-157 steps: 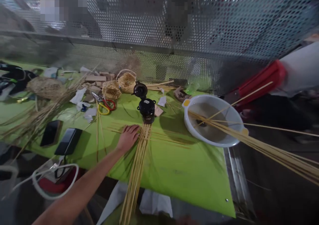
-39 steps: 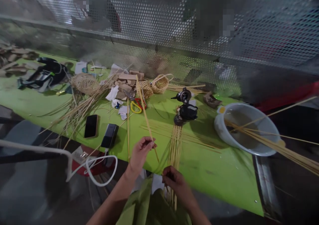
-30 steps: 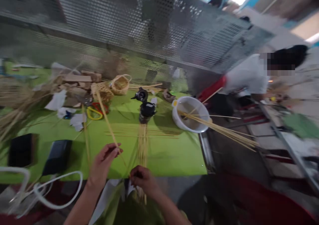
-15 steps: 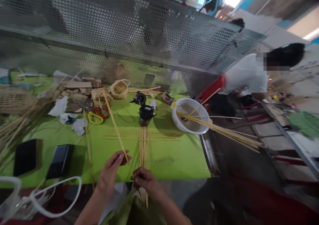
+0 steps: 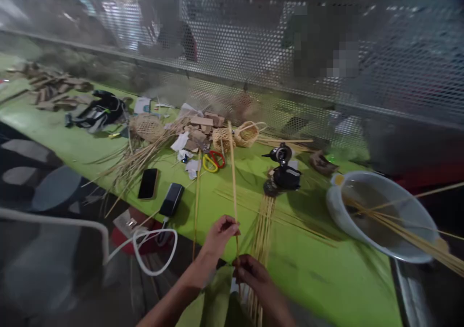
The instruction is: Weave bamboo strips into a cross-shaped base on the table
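Note:
A long, pale bamboo strip [image 5: 233,182] stands nearly upright in the head view, held in both hands. My left hand [image 5: 224,231] pinches it partway down, thumb against fingers. Just below, my right hand [image 5: 252,272] is closed around the strip's lower end. Beside my right hand, a bundle of bamboo strips [image 5: 264,225] runs from the table past its front edge. Its far end lies under a dark jar with a black lid [image 5: 284,178]. More thin strips [image 5: 300,224] lie crosswise over the green table [image 5: 319,264].
A white basin [image 5: 335,206] of water with soaking strips stands at the right. Small woven baskets [image 5: 247,135], scissors [image 5: 210,163], wood blocks [image 5: 201,120], a phone [image 5: 148,183] and a power bank [image 5: 171,200] with a white cable [image 5: 177,245] lie leftward. A perforated metal panel [image 5: 232,42] borders the back.
My view has swung left, so the table's left part now shows and things sit further right in the picture. Both hands keep their hold on the strip, which looks more upright.

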A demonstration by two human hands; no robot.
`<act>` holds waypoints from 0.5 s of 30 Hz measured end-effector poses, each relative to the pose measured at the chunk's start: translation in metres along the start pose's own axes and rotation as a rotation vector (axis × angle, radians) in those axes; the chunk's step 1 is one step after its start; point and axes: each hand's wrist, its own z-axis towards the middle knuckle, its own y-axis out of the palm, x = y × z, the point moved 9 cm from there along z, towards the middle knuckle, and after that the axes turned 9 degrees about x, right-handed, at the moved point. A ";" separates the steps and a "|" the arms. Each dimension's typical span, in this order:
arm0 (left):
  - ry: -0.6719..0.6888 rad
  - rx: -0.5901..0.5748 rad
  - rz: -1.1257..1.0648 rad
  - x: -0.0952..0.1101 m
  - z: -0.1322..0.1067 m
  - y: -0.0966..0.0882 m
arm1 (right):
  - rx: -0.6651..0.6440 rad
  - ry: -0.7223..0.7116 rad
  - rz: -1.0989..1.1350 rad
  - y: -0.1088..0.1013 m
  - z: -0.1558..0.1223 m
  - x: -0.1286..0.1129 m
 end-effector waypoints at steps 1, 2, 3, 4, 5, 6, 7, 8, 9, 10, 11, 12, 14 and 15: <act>-0.012 0.012 -0.008 0.000 0.000 -0.004 | 0.000 -0.004 -0.022 -0.001 0.001 0.000; -0.008 0.037 -0.013 0.001 0.001 -0.009 | -0.002 -0.011 -0.047 -0.002 0.003 -0.002; 0.003 0.065 -0.013 0.004 0.001 -0.015 | -0.004 -0.025 -0.074 -0.003 0.007 -0.005; 0.017 0.091 -0.009 0.007 0.002 -0.020 | -0.008 -0.044 -0.109 -0.004 0.013 -0.010; 0.034 0.116 -0.004 0.011 0.003 -0.026 | -0.012 -0.068 -0.149 -0.005 0.022 -0.018; 0.053 0.139 -0.001 0.014 0.004 -0.031 | -0.012 -0.101 -0.192 -0.004 0.033 -0.027; 0.070 0.162 -0.003 0.018 0.005 -0.037 | 0.004 -0.148 -0.236 -0.004 0.046 -0.040; 0.084 0.182 -0.008 0.021 0.007 -0.043 | 0.026 -0.203 -0.279 -0.002 0.061 -0.055; 0.092 0.201 -0.013 0.024 0.008 -0.048 | 0.034 -0.265 -0.330 0.002 0.078 -0.071; 0.095 0.216 -0.015 0.026 0.010 -0.054 | 0.061 -0.331 -0.398 0.008 0.096 -0.089; 0.093 0.228 -0.016 0.027 0.011 -0.059 | 0.064 -0.395 -0.493 0.018 0.114 -0.105; 0.088 0.234 -0.016 0.027 0.013 -0.064 | 0.066 -0.448 -0.605 0.030 0.132 -0.120; 0.085 0.245 -0.021 0.026 0.016 -0.074 | 0.095 -0.535 -0.847 0.055 0.168 -0.145; 0.083 0.249 -0.028 0.025 0.017 -0.078 | 0.124 -0.558 -0.973 0.067 0.185 -0.155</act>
